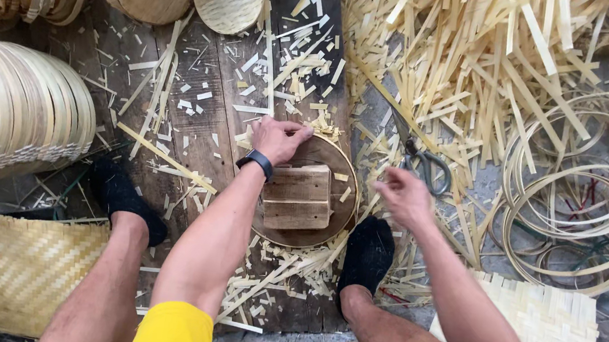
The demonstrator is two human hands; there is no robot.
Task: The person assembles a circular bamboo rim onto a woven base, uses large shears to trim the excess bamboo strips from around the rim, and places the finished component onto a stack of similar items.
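My left hand [278, 137], with a black watch on the wrist, rests at the far rim of a round wooden form [343, 198] and pinches a bamboo strip end there. A small wooden block [297, 196] lies on top of the round form. My right hand [402, 196] hovers just right of the form, fingers loosely apart, holding nothing I can see. Scissors [428, 162] lie on the floor just beyond the right hand. My feet in black socks [367, 254] flank the form.
Stacks of finished woven bamboo trays [13, 111] stand at the left and the far left. Loose bamboo strips [486, 54] pile up at the far right, bamboo hoops [583, 203] beside them. Flat woven mats [33, 270] lie at both near corners. Offcuts litter the wooden planks.
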